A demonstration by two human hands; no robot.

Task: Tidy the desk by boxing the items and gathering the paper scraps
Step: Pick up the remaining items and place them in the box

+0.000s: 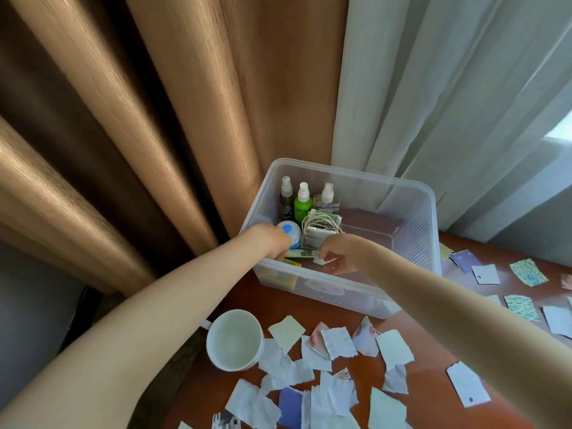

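Single view, head-mounted, wide-angle. It sits above the near side of the desk (247, 305) and looks forward and steeply down, facing the brown curtains (185, 119) and pale curtains (433, 88) at the back. Both forearms enter from the bottom corners and converge at mid-frame, placing the left hand (272, 243) and right hand (343, 255) at arm's reach over the clear box (414, 218). Range is close. Curtain folds fan outward toward the frame edges.

Three spray bottles (286, 201) (303, 204) (327, 198), one clear plastic box (431, 243), one white cup (235, 343)
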